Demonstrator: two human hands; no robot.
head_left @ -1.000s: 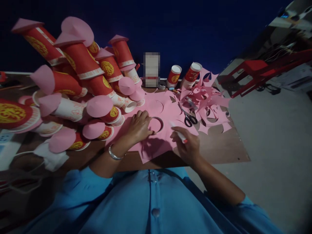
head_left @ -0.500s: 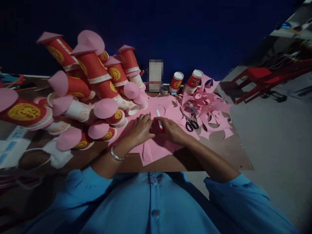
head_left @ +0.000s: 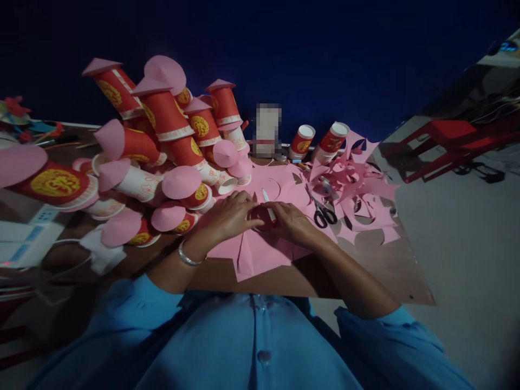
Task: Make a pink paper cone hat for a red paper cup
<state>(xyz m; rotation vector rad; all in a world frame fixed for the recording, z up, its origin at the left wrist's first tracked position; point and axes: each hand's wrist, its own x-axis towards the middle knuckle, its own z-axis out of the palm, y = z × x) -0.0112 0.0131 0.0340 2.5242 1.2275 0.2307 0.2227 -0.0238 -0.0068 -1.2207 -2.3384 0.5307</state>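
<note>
Over the pink paper (head_left: 260, 254), my left hand (head_left: 233, 219) lies low with thumb and fingers apart, at the left side of a faint round outline. Whether it presses on something there is too dark to tell. My right hand (head_left: 290, 223) grips a white marker (head_left: 266, 196) with a red lower end, tilted against the index finger and pointing down at the paper. Just beyond the hands, a drawn circle (head_left: 273, 187) shows on the sheet. Black-handled scissors (head_left: 325, 218) rest to the right of my right hand.
Several red and white paper cups with pink cone tops (head_left: 168, 119) are piled at the left. Cut pink scraps (head_left: 361, 189) heap up at the right, with cup stacks (head_left: 301, 142) behind. A white mask-like cloth (head_left: 103, 249) lies left; a red stool (head_left: 450, 135) stands right.
The view has shifted slightly. My left thumb has spread from the fingers, and the gap between my hands has widened. The marker remains in my right hand, tilted a little more.
</note>
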